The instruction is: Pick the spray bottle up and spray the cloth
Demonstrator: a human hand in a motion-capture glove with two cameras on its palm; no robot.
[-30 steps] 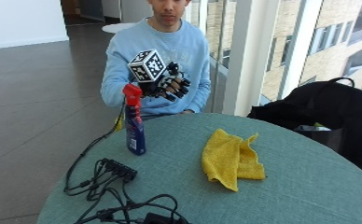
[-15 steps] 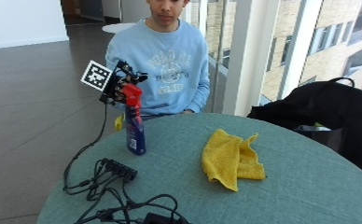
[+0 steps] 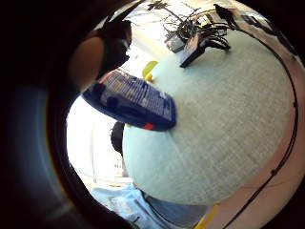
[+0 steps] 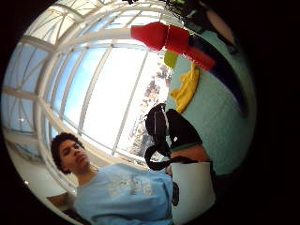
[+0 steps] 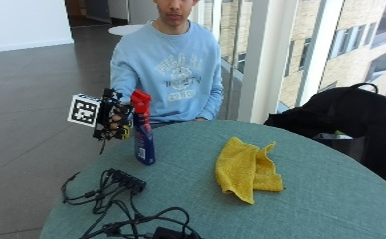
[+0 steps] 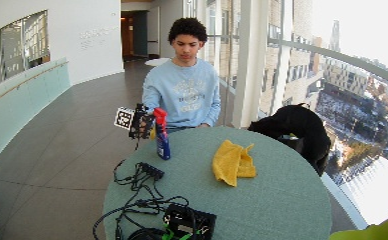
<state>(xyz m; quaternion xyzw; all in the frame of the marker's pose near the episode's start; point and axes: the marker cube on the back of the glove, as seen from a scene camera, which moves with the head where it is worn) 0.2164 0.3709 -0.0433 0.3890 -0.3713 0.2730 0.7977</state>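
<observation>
A blue spray bottle (image 5: 144, 144) with a red trigger head stands upright near the left edge of the round green table (image 5: 325, 204). My gloved right hand (image 5: 115, 119) hovers just left of the bottle's neck, palm facing it, fingers loosely curled and not wrapped round it. In the palm views the red head (image 4: 164, 36) and blue body (image 3: 133, 100) fill much of the picture, so the bottle is close. A crumpled yellow cloth (image 5: 246, 167) lies on the table to the right of the bottle, well apart from it.
A black power strip and tangled cables (image 5: 120, 184) lie on the table in front of the bottle, with a black box (image 6: 189, 220) at the near edge. A black bag (image 5: 352, 114) sits beyond the table's far right side.
My hand has swung from above the bottle down to its left side and now sits level with the neck. The bottle and cloth have not moved.
</observation>
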